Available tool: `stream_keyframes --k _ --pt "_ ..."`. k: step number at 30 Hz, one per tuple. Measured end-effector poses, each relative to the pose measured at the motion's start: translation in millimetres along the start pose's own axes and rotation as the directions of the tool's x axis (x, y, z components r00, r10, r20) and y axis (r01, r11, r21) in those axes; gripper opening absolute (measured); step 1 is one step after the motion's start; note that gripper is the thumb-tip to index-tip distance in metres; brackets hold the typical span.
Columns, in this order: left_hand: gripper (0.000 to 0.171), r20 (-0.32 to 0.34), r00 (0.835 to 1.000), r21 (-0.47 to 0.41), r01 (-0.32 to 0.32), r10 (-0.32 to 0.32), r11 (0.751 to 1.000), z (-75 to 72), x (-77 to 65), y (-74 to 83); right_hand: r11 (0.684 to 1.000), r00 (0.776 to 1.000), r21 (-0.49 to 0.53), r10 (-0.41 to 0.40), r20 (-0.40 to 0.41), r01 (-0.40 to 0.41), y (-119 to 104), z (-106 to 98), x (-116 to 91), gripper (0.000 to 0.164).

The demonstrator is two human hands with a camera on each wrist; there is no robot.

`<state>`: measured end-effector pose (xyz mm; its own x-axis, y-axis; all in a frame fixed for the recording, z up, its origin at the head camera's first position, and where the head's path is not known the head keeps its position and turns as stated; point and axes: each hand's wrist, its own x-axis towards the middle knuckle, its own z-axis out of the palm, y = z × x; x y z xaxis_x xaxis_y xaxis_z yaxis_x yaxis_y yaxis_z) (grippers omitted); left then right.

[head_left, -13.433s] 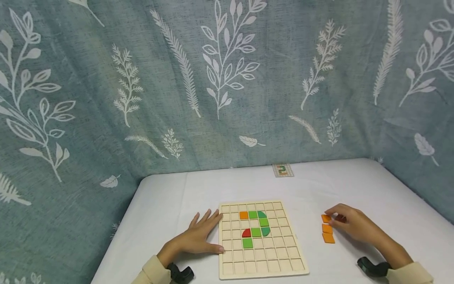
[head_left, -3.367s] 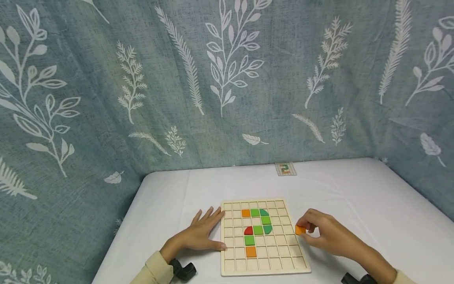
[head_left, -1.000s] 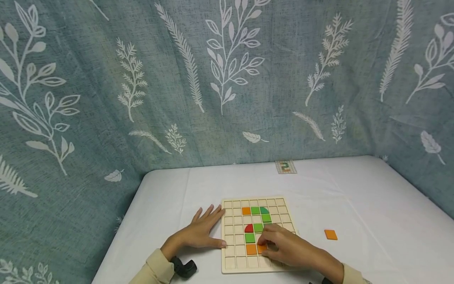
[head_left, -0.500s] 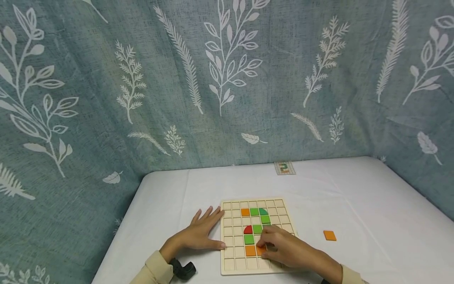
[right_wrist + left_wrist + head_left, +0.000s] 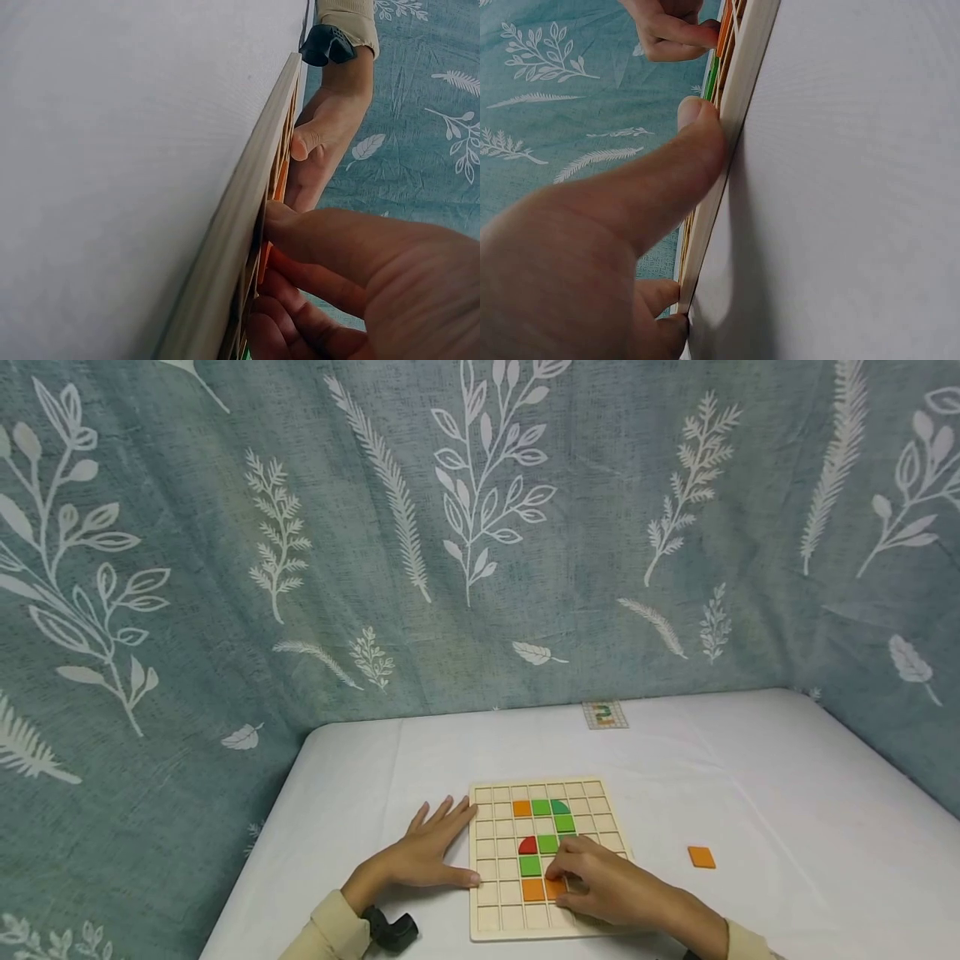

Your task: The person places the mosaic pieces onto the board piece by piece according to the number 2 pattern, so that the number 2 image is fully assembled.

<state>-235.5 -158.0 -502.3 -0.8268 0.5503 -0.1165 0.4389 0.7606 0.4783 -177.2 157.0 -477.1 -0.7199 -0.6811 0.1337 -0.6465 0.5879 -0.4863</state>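
A pale wooden grid board lies on the white table, with orange, green and red tiles in its cells. Spread fingers of my left hand rest along its left edge, the thumb on the rim. Over the lower part of the board, my right hand pinches an orange square tile between thumb and fingers. That tile sits in the cell right of another orange tile, below a green square tile. The right hand partly covers a dark green rounded tile. A red quarter-round tile shows left of it.
One loose orange tile lies on the table right of the board. A small pattern card with a coloured figure on a grid lies at the table's far edge. A patterned blue-green cloth hangs behind.
Over these seconds the right hand has gone from the orange tiles at right onto the board; two orange tiles are now in its lower row. In the last second both hands have hardly moved.
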Motion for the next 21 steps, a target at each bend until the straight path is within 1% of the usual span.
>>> stream_keyframes --k 7,12,17,21 --pt "0.111 -0.006 1.000 0.003 -0.001 0.001 1.000 -0.5 1.6 -1.8 1.000 1.000 0.001 -0.012 -0.011 0.012 -0.2 -0.9 0.8 0.020" --pt "0.110 0.001 1.000 -0.009 -0.006 0.006 1.000 0.0 -0.4 0.1 1.000 1.000 0.026 -0.001 0.009 0.001 -0.7 -5.6 -0.7 0.024" --pt "0.110 0.007 1.000 -0.002 -0.009 0.009 1.000 1.4 -1.5 2.4 0.996 0.999 0.081 -0.032 0.025 0.030 0.9 -18.8 -5.2 0.025" --pt "0.110 -0.006 1.000 0.011 -0.006 0.006 1.000 -0.1 -0.5 2.3 0.994 0.999 0.101 -0.045 -0.018 0.046 6.2 -36.7 -12.7 0.026"
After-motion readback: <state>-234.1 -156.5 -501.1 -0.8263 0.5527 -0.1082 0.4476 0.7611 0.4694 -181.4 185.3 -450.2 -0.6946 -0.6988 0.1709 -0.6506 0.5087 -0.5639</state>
